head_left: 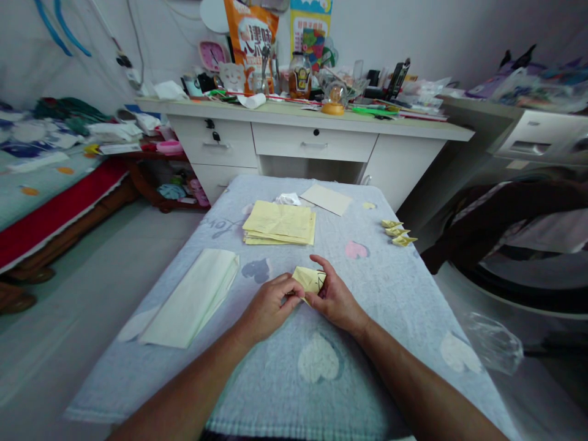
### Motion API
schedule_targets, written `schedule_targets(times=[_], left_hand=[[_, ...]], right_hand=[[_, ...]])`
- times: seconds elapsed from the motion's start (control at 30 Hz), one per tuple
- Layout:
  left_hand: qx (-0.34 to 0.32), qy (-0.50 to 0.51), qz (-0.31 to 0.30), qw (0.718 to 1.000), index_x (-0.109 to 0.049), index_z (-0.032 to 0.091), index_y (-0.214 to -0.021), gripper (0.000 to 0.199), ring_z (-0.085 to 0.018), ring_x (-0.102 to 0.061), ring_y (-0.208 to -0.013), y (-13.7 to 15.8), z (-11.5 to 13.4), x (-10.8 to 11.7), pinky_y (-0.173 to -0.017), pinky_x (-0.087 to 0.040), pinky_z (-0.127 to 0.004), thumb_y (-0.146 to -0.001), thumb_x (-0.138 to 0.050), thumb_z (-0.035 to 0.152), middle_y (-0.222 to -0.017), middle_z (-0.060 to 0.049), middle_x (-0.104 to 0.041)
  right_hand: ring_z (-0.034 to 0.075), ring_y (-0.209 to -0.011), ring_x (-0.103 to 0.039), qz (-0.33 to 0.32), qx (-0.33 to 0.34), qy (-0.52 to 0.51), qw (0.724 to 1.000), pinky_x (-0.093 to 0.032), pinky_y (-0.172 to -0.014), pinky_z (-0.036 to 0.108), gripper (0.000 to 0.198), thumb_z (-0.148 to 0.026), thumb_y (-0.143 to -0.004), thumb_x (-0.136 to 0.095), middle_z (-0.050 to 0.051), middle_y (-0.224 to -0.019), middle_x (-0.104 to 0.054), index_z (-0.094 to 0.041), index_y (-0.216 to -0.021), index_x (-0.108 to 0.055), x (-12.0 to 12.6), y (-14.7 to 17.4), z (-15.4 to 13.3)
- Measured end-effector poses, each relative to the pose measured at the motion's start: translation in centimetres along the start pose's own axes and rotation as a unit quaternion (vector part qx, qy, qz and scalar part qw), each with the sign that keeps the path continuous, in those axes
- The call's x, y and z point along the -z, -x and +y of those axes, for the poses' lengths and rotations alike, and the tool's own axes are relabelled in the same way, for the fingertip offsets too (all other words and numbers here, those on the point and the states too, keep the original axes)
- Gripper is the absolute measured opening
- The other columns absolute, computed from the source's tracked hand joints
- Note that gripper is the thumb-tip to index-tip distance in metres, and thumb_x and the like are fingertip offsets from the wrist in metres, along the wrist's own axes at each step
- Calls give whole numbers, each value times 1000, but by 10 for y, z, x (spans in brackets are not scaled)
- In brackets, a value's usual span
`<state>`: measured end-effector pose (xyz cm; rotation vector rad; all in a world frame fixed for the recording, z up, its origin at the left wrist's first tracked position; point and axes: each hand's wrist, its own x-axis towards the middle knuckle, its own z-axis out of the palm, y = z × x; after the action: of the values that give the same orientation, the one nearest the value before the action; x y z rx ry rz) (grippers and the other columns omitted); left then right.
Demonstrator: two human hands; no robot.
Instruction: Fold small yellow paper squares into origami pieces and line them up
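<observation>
Between both hands is a small folded piece of yellow paper (307,278) with dark marks on its right part. My left hand (276,301) pinches its lower left corner between thumb and fingers. Around its right side, my right hand (337,300) grips it with the thumb at the lower edge, while the index finger points up and away. Beyond the hands lies a stack of yellow paper sheets (280,222). A folded pale green-white paper bundle (193,298) rests to the left. Several small folded yellow paper shapes (397,233) stand in a row at the right.
A heart-patterned blue cloth (257,380) covers the table. Near its far edge are a cream card (327,199) and crumpled white plastic (288,199). Behind stands a cluttered white desk (316,142); a washing machine (537,141) is at the right and a bed (55,177) at the left.
</observation>
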<state>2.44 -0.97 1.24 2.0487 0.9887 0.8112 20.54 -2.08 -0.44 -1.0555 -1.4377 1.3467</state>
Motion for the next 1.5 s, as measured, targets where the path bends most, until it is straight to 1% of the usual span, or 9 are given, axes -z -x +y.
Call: schedule_targets(times=[0.33, 0.47, 0.57, 0.67, 0.9, 1.1, 1.27, 1.4, 1.5], left_hand=[[56, 64, 46, 995, -59, 18, -81, 2, -13, -57, -77, -1, -2, -2, -71, -43, -23, -82, -57, 18, -80, 1, -61], [96, 134, 80, 983, -53, 19, -96, 14, -14, -58, -75, -1, -7, -4, -69, -44, -23, -82, -58, 22, -83, 0, -63], [92, 199, 99, 971, -45, 20, -113, 34, -16, -61, -87, -1, -6, -5, -78, -47, -26, -83, -59, 21, -99, -3, -66], [88, 236, 94, 963, -39, 21, -125, 45, -17, -63, -92, 0, -4, -6, -83, -47, -29, -84, -58, 23, -105, -6, -66], [91, 253, 91, 959, -34, 21, -135, 58, -18, -62, -95, 0, -2, -12, -86, -47, -30, -84, -60, 25, -109, -8, -65], [116, 303, 100, 941, -28, 24, -140, 64, -12, -60, -71, -2, 4, -10, -66, -49, -22, -84, -60, 26, -88, -2, -66], [151, 363, 110, 913, -34, 22, -137, 63, -11, -55, -61, -5, 4, -7, -53, -44, -19, -81, -63, 28, -82, -1, -63], [188, 405, 74, 892, -53, 17, -115, 40, -12, -56, -67, -6, 0, -7, -53, -42, -20, -79, -64, 27, -91, -5, -64], [205, 433, 50, 876, -57, 18, -108, 34, -11, -55, -67, -6, -3, -9, -53, -40, -19, -77, -67, 27, -91, -4, -63]], right_hand=[[11, -71, -51, -46, 7, -95, 994, -40, -60, 21, 70, -17, -75, -61, -1, -88, -54, -24, -137, -28, 3, 0, -4], [10, -57, -46, -29, -16, -100, 994, -36, -50, 21, 39, -30, -86, -53, -4, -74, -51, -24, -123, -42, 8, 0, -5], [9, -56, -44, -22, -16, -96, 995, -35, -50, 20, 22, -39, -85, -58, -4, -70, -49, -22, -97, -50, 8, 0, -6], [10, -63, -45, -24, -2, -76, 997, -37, -56, 21, 30, -41, -76, -70, -3, -70, -50, -20, -79, -49, 5, -2, -3], [13, -67, -50, -40, -17, -33, 999, -39, -62, 24, 32, -47, -75, -69, -2, -66, -54, -18, -76, -58, 3, -4, 3], [9, -52, -42, -44, -48, -35, 997, -33, -52, 22, 32, -42, -85, -55, -2, -59, -51, -16, -66, -55, 7, 0, -1], [12, -60, -47, 23, 7, -17, 1000, -39, -53, 23, 11, -29, -86, -49, -1, -73, -52, -19, -89, -53, 6, 0, -3], [20, -103, -49, 95, 143, 169, 971, -47, -78, 32, 52, -13, -76, -56, 8, -117, -45, -24, -126, -43, 5, 2, -6], [23, -117, -41, 70, 203, 255, 943, -41, -93, 39, 48, -9, -78, -55, 8, -124, -42, -27, -121, -52, 6, 3, -9]])
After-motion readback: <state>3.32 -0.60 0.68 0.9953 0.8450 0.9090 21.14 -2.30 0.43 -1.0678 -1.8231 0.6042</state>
